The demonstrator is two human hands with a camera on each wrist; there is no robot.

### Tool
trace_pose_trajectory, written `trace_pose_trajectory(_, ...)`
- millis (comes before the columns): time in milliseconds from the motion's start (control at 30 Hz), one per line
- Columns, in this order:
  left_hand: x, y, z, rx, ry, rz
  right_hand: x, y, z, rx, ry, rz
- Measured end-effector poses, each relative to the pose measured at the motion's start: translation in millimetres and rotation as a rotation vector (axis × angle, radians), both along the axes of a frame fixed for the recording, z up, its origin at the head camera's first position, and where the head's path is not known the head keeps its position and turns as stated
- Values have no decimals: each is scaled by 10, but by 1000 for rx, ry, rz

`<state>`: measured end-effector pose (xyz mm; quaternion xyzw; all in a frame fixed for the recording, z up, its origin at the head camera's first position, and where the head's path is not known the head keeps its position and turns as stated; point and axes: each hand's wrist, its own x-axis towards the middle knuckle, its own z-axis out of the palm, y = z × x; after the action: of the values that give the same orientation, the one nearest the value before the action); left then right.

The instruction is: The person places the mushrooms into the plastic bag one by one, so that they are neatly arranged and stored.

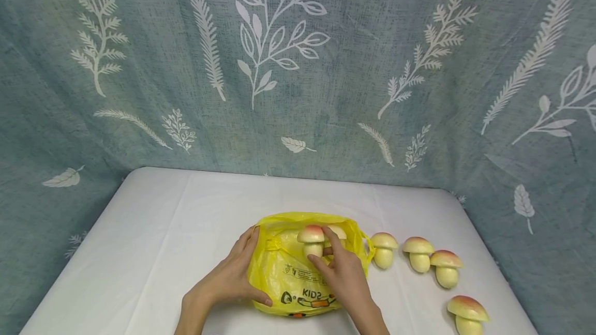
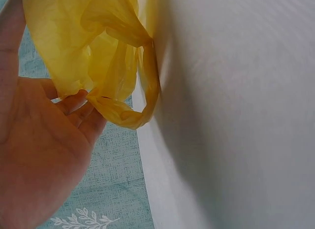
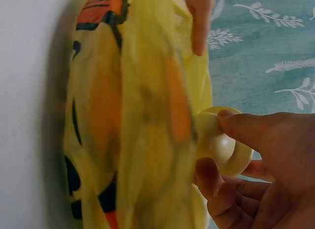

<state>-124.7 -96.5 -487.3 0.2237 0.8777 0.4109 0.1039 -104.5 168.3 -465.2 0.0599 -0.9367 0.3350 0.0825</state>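
Observation:
A yellow plastic bag (image 1: 272, 280) with printed letters lies on the white table, its mouth spread wide. My left hand (image 1: 228, 275) holds the bag's left side, thumb at the front and fingers at the far edge. In the left wrist view the fingertips meet the yellow plastic (image 2: 64, 42) beside a looped handle (image 2: 150, 81). Between thumb and fingers, my right hand (image 1: 344, 275) pinches a toy mushroom (image 1: 311, 234) with a red-tinged cap, over the bag's opening. The right wrist view shows its pale round stem end (image 3: 216, 140). Another mushroom (image 1: 336, 232) shows behind the right fingers, partly hidden.
Right of the bag, one mushroom (image 1: 384, 250) stands close by its handle. Two more, a mushroom (image 1: 418, 254) and its neighbour (image 1: 446, 268), sit side by side farther right. Another mushroom (image 1: 467, 314) is near the front right. A patterned green curtain (image 1: 298, 92) hangs behind the table (image 1: 153, 252).

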Motion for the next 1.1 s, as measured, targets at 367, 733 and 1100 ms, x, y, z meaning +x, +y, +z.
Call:
trace_pose_trajectory(367,-1,-4,-6,-5,-8,3,-137,-84,-123,84,8,2)
trace_pose_trajectory(733,-10,-6,5,-1,-11,-6,-204,-105,-215,127,34,-2)
trace_pose_trajectory(1100,-32,-13,27,-9,-21,-2,-238,-121,-241,161,17,-31)
